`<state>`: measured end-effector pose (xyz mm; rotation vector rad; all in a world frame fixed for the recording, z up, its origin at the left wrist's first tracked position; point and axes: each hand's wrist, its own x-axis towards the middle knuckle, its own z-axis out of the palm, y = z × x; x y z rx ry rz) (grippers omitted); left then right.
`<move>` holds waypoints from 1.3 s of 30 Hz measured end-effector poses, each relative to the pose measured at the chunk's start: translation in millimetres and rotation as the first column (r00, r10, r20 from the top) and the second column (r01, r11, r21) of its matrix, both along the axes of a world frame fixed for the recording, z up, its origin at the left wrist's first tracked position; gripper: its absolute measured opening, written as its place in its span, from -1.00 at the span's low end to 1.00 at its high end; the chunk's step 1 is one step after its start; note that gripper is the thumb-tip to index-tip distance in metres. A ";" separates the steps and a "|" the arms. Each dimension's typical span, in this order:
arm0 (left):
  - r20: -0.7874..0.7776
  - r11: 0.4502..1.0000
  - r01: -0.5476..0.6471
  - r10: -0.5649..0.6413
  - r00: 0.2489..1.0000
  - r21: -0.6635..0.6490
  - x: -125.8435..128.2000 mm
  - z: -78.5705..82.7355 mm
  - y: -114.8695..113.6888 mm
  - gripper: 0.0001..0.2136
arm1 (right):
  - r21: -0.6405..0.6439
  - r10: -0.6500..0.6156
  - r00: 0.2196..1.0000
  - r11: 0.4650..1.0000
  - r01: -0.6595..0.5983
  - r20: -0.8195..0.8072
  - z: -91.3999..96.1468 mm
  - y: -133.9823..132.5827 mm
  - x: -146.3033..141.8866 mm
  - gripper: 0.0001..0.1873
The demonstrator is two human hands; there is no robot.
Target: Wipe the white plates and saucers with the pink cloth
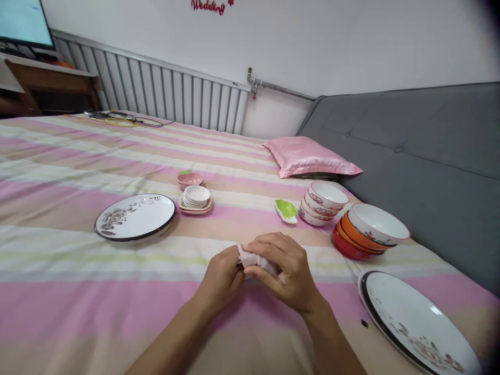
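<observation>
My right hand is closed around a pale, whitish-pink folded cloth, low over the middle of the bed. Against it, my left hand is closed, its fingers meeting the cloth. A thin dark edge shows between the two hands; the rest of what the left fingers grip is hidden. Beyond the right hand lies a green-and-white leaf-shaped dish. Farther off on the left, small white dishes are stacked on a pinkish dish.
Flower-patterned plates lie left and front right. Two bowl stacks, white and white over orange and red, stand right. Pink bowls, a pink pillow and cables are farther back. A grey headboard borders the bed.
</observation>
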<state>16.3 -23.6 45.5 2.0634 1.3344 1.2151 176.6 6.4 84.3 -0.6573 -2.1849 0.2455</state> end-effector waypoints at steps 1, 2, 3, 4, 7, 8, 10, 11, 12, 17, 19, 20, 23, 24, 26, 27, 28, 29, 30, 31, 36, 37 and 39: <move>-0.014 1.000 -0.004 0.004 1.000 -0.007 -0.1 0.0 0.2 -0.82 | 0.004 -0.010 1.000 1.000 0.010 -0.015 -1.4 1.5 0.1 -0.73; -0.027 1.000 -0.007 0.006 1.000 -0.015 -0.4 0.3 0.4 -0.81 | -0.002 -0.014 0.999 1.000 0.014 -0.037 -2.9 3.5 0.7 -0.76; -0.037 1.000 -0.009 0.008 0.999 -0.025 -0.6 0.9 0.6 -0.78 | -0.017 -0.011 0.998 1.000 0.010 -0.065 -4.3 5.9 1.6 -0.79; -0.041 0.999 -0.009 0.008 0.999 -0.034 -0.9 1.7 0.9 -0.76 | -0.040 -0.007 0.996 0.999 0.004 -0.094 -5.8 8.5 2.7 -0.80; -0.017 0.997 0.010 -0.012 1.000 -0.074 -2.4 4.6 2.1 -0.72 | -0.133 -0.019 0.984 0.991 -0.005 -0.178 -10.7 17.2 6.7 -0.80; 0.008 0.996 0.021 -0.021 1.000 -0.091 -3.2 5.5 2.8 -0.71 | -0.169 -0.036 0.978 0.986 0.001 -0.204 -13.0 20.3 8.1 -0.79; 0.073 0.991 0.040 -0.031 0.997 -0.126 -5.4 6.5 4.5 -0.70 | -0.273 -0.087 0.964 0.962 0.016 -0.252 -19.3 27.2 11.3 -0.77; 0.105 0.989 0.044 -0.029 0.994 -0.141 -6.7 6.5 5.5 -0.69 | -0.345 -0.115 0.954 0.938 0.012 -0.277 -23.3 30.9 12.9 -0.75; 0.133 0.987 0.041 -0.020 0.991 -0.155 -8.1 6.2 6.7 -0.68 | -0.428 -0.138 0.943 0.904 -0.005 -0.303 -27.9 34.8 14.6 -0.73; 0.234 0.967 -0.073 0.133 0.963 -0.246 -16.1 0.5 13.5 -0.66 | -0.714 -0.127 0.909 0.665 -0.219 -0.397 -50.7 51.7 21.1 -0.64; 0.267 0.954 -0.109 0.186 0.945 -0.279 -19.2 -2.6 16.1 -0.64 | -0.737 -0.096 0.908 0.622 -0.265 -0.407 -56.1 55.0 21.4 -0.65; 0.282 0.950 -0.115 0.200 0.938 -0.291 -20.7 -3.9 17.2 -0.62 | -0.742 -0.088 0.908 0.611 -0.277 -0.411 -57.8 55.7 20.8 -0.67; 0.301 0.947 -0.096 0.192 0.934 -0.306 -24.1 -6.4 19.1 -0.60 | -0.745 -0.096 0.905 0.608 -0.276 -0.414 -60.0 55.5 16.6 -0.72; 0.301 0.950 -0.088 0.182 0.936 -0.301 -24.7 -6.4 19.1 -0.59 | -0.734 -0.107 0.901 0.625 -0.267 -0.420 -59.9 55.0 14.7 -0.74; 0.295 0.956 -0.084 0.169 0.940 -0.280 -25.0 -5.3 18.0 -0.60 | -0.698 -0.127 0.892 0.673 -0.243 -0.433 -57.9 53.5 11.5 -0.77; 0.292 0.960 -0.088 0.167 0.942 -0.265 -24.6 -4.3 17.1 -0.61 | -0.677 -0.139 0.886 0.700 -0.229 -0.443 -55.8 52.6 10.7 -0.79; 0.289 0.964 -0.091 0.163 0.943 -0.248 -24.0 -3.3 16.1 -0.62 | -0.657 -0.150 0.879 0.723 -0.214 -0.452 -52.9 51.4 10.6 -0.80; 0.278 0.969 -0.090 0.154 0.948 -0.232 -23.2 -2.4 15.2 -0.63 | -0.639 -0.165 0.873 0.744 -0.195 -0.459 -49.1 49.8 11.3 -0.81; 0.260 0.973 -0.084 0.140 0.955 -0.216 -22.2 -1.8 14.4 -0.64 | -0.621 -0.182 0.867 0.765 -0.172 -0.464 -44.5 47.9 12.7 -0.81; 0.235 0.976 -0.072 0.120 0.965 -0.203 -21.1 -1.5 13.7 -0.65 | -0.600 -0.200 0.863 0.788 -0.140 -0.463 -39.3 45.6 14.7 -0.83; 0.116 0.989 0.006 0.012 0.993 -0.150 -14.9 -3.9 10.7 -0.70 | -0.267 -0.106 0.957 0.963 0.031 -0.271 -12.8 29.4 19.1 -0.90; 0.121 0.990 0.025 -0.008 0.993 -0.137 -13.8 -3.8 9.8 -0.70 | -0.199 -0.070 0.974 0.980 0.027 -0.213 -9.0 25.9 17.1 -0.87; 0.150 0.992 0.064 -0.047 0.988 -0.113 -12.2 -2.2 8.0 -0.70 | -0.116 -0.017 0.992 0.993 0.003 -0.123 -3.8 19.2 10.8 -0.82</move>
